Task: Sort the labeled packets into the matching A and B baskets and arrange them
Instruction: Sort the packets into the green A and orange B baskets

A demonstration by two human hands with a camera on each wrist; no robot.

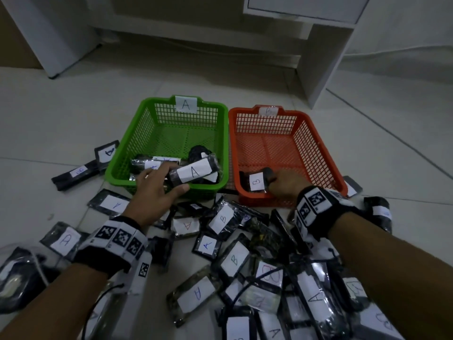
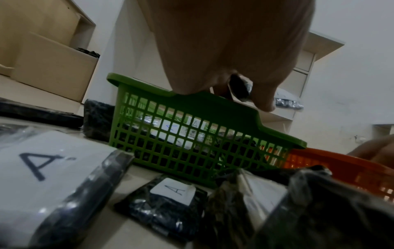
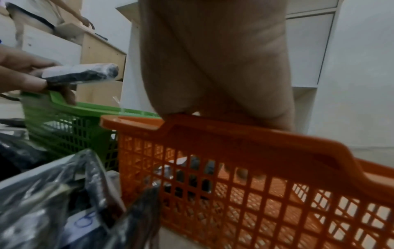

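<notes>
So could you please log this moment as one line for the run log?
left hand: holds A packet over green basket | right hand: holds B packet in orange basket

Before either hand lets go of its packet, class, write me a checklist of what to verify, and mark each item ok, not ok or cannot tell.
1. Left hand grips an A packet: ok.
2. That packet is over the green basket tagged A: ok.
3. Right hand holds a B packet: ok.
4. That packet is inside the orange basket: ok; its tag looks like B but is faint.
5. Packets already in the green basket are all A: cannot tell, some labels are hidden.
6. Packets in the green basket lie neatly arranged: not ok, they overlap at angles.
</notes>
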